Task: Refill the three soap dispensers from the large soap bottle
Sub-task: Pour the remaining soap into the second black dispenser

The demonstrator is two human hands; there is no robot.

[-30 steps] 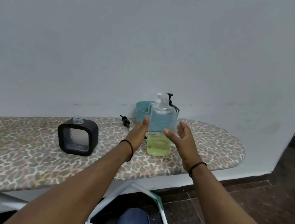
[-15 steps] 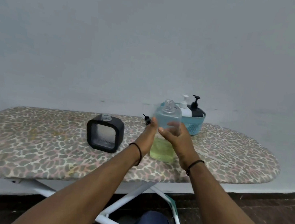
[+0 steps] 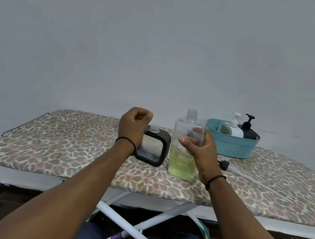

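The large clear soap bottle (image 3: 184, 157), uncapped and roughly a third full of yellow-green liquid, stands upright on the leopard-print ironing board (image 3: 63, 146). My right hand (image 3: 198, 151) wraps around its right side. Just left of it sits a square black dispenser (image 3: 153, 149) with an open clear neck. My left hand (image 3: 134, 125) is curled into a loose fist above that dispenser's left edge; I cannot see anything in it. A white dispenser (image 3: 231, 127) and a black dispenser (image 3: 249, 131), both with pumps on, stand in a teal basket (image 3: 231, 148) at the back right.
A black pump head with a long clear tube (image 3: 225, 165) lies on the board right of the bottle. A plain wall runs behind the board. White crossed legs (image 3: 138, 224) and my knees are below, over a dark floor.
My view has swung left and closer. My left hand left the bottle and rose, closing into a fist over the black dispenser. My right hand stays on the bottle.
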